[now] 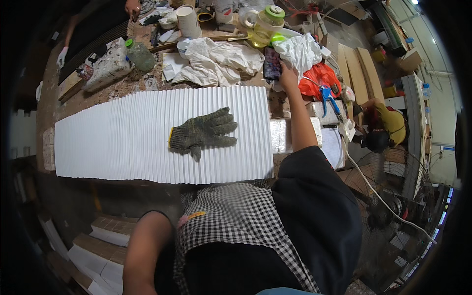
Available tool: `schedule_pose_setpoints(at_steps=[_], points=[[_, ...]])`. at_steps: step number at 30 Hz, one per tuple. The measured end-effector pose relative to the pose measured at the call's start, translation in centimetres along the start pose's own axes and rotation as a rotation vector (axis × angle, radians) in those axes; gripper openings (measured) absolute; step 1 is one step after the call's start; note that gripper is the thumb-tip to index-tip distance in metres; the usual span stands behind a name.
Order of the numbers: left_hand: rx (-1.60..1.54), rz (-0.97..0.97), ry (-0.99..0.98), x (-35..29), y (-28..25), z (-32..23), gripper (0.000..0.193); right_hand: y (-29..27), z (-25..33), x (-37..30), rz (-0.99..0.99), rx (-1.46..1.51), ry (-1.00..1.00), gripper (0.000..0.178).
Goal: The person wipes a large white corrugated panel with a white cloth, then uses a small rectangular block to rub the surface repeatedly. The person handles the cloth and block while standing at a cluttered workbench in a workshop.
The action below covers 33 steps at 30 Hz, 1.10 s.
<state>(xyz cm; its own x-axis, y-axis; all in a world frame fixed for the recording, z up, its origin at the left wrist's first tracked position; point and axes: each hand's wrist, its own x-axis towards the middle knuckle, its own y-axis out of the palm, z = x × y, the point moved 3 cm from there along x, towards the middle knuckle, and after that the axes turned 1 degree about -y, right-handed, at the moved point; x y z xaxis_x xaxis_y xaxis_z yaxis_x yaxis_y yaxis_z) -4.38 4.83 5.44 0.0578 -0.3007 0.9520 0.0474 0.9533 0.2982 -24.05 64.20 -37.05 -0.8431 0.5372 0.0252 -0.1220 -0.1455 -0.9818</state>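
My right arm stretches to the far side of the bench, where my right hand has its fingers at the right edge of a dark smartphone and seems to grip it. Of my left arm only the bent elbow and forearm show at the lower left; my left hand is out of the picture. In front of me lies a long row of white pleated strips, packed side by side. A dark grey-green knit work glove with a yellow cuff edge rests flat on it, empty, its fingers pointing right.
Crumpled white cloth, a green-lidded jug, a paper cup and a green-capped bottle crowd the far side. An orange-red bag and a blue-handled tool lie right, near a fan and a crouching person.
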Motion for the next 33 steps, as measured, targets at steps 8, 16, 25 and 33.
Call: schedule_pose_setpoints(at_steps=[8,16,25,33], points=[[-0.017,0.011,-0.036,0.6,1.5,1.4,0.019,0.1,-0.7,-0.9,0.131,-0.063,0.029,0.064],[-0.012,0.027,-0.035,0.5,2.1,1.2,0.020,0.7,1.3,2.5,0.199,-0.042,0.059,0.063],[0.006,0.037,-0.029,0.3,2.1,1.3,0.021,-0.1,2.6,1.0,0.158,-0.005,0.056,0.054],[0.010,0.033,-0.006,0.0,2.2,1.6,0.023,-1.2,3.3,1.0,0.032,0.054,0.004,0.045]])
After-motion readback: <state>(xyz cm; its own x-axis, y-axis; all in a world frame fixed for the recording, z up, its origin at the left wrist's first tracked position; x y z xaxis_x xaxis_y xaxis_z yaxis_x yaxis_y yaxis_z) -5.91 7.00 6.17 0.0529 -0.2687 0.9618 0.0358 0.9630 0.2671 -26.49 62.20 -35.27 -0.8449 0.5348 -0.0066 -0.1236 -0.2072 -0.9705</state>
